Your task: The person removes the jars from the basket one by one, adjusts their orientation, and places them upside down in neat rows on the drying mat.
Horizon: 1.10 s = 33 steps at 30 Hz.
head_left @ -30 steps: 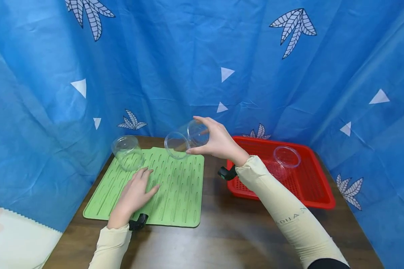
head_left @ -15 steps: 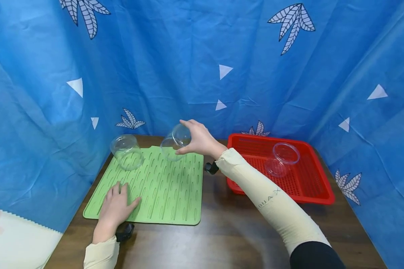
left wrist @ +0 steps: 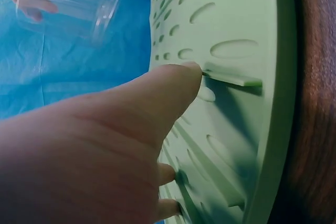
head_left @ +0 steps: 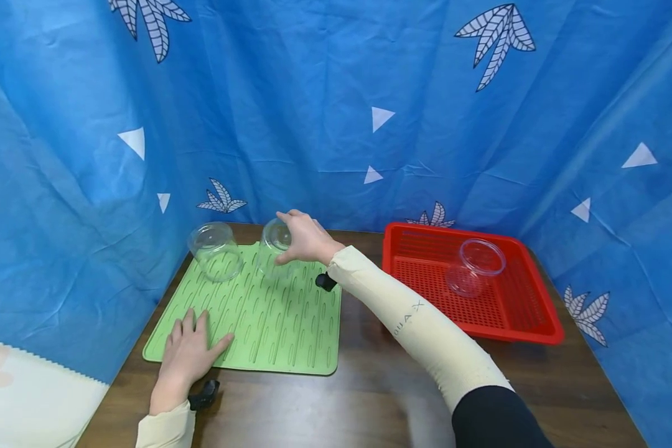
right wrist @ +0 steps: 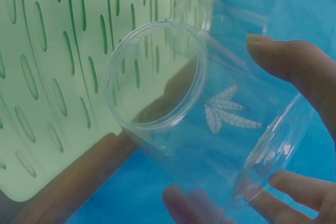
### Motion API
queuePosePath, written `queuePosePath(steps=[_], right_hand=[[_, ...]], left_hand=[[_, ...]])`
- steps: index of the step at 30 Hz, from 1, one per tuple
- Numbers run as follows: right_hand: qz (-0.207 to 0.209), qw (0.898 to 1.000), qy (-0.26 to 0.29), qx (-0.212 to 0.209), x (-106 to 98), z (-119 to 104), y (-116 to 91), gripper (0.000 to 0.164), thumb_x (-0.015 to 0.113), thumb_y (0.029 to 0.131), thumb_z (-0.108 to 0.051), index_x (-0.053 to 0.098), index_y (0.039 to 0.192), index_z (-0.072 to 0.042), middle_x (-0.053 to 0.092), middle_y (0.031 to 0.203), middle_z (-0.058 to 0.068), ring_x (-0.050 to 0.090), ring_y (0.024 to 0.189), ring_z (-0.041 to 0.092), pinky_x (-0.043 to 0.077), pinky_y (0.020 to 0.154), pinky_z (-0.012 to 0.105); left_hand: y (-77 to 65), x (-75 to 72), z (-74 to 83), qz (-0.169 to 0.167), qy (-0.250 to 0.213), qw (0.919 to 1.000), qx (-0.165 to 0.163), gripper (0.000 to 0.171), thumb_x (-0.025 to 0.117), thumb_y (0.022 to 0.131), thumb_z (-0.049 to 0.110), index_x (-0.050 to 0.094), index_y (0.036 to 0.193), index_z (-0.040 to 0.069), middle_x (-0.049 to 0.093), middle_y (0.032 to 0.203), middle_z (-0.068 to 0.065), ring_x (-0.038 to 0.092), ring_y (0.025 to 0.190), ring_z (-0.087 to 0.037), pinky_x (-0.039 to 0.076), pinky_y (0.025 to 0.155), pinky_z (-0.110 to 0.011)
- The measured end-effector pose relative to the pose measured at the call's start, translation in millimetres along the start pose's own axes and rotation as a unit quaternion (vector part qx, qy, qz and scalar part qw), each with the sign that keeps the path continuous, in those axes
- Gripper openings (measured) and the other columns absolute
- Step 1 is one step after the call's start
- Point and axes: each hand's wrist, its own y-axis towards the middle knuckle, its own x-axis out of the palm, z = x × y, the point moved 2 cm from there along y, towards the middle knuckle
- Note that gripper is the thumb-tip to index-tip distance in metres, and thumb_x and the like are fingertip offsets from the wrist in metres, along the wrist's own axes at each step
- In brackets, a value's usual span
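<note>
My right hand (head_left: 305, 241) grips a clear plastic jar (head_left: 266, 256) near its closed end, thumb on one side and fingers on the other. The jar is upside down, its open rim facing the green draining mat (head_left: 291, 330) close below. In the right wrist view the jar (right wrist: 220, 119) shows its round mouth toward the mat. My left hand (head_left: 187, 351) rests on the mat's front left corner, fingers spread and nearly straight; in the left wrist view its thumb (left wrist: 173, 85) touches the ribbed surface. Another clear jar (head_left: 215, 252) stands upside down at the mat's back left.
A red plastic basket (head_left: 529, 333) stands on the right, with one clear jar (head_left: 473, 274) leaning inside. Brown wooden tabletop (head_left: 369, 392) runs around the mat and basket. A blue curtain (head_left: 313, 106) hangs behind and at both sides.
My right hand has carried the jar left and down, turning it mouth-down over the mat. My left hand has drawn back from the standing jar to the mat's front left corner.
</note>
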Motion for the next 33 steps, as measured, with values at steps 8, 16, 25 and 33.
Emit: queuePosePath(steps=[8, 16, 25, 33], right_hand=[[-0.01, 1.0, -0.022, 0.004, 18.3, -7.8, 16.7, 0.11, 0.092, 0.067, -0.043, 0.035, 0.155, -0.009, 0.048, 0.143, 0.011, 0.057, 0.11, 0.02, 0.051, 0.087, 0.03], [-0.02, 0.998, -0.052, 0.021, 29.8, -8.6, 29.0, 0.111, 0.092, 0.066, -0.046, 0.036, 0.154, -0.008, 0.049, 0.143, 0.01, 0.058, 0.109, 0.02, 0.051, 0.086, 0.028], [-0.036, 0.997, -0.061, 0.029, 38.9, -8.3, 36.6, 0.109, 0.091, 0.066, -0.051, 0.04, 0.153, -0.011, 0.052, 0.139, 0.006, 0.055, 0.117, 0.02, 0.051, 0.092, 0.031], [-0.047, 0.996, -0.067, 0.032, 40.4, -12.2, 41.1, 0.106, 0.091, 0.067, -0.047, 0.04, 0.153, -0.01, 0.051, 0.142, 0.006, 0.053, 0.122, 0.022, 0.05, 0.095, 0.032]], left_hand=[[-1.3, 2.1, -1.5, 0.01, 0.002, 0.9999, -0.001, 0.097, 0.055, 0.095, 0.061, 0.026, 0.149, -0.014, 0.012, 0.151, -0.043, 0.012, 0.133, -0.066, 0.016, 0.102, -0.078], [-2.3, 6.2, -3.8, 0.016, 0.009, 0.9998, -0.006, 0.099, 0.051, 0.094, 0.066, 0.026, 0.15, -0.011, 0.011, 0.153, -0.041, 0.012, 0.135, -0.065, 0.015, 0.104, -0.077], [-4.7, 6.8, -4.1, 0.012, 0.01, 0.9999, -0.004, 0.101, 0.049, 0.093, 0.069, 0.026, 0.151, -0.01, 0.012, 0.154, -0.04, 0.013, 0.135, -0.064, 0.016, 0.104, -0.076], [-4.4, 4.6, -3.6, 0.012, 0.018, 0.9998, -0.002, 0.102, 0.049, 0.092, 0.071, 0.026, 0.151, -0.009, 0.013, 0.154, -0.039, 0.014, 0.135, -0.064, 0.018, 0.104, -0.076]])
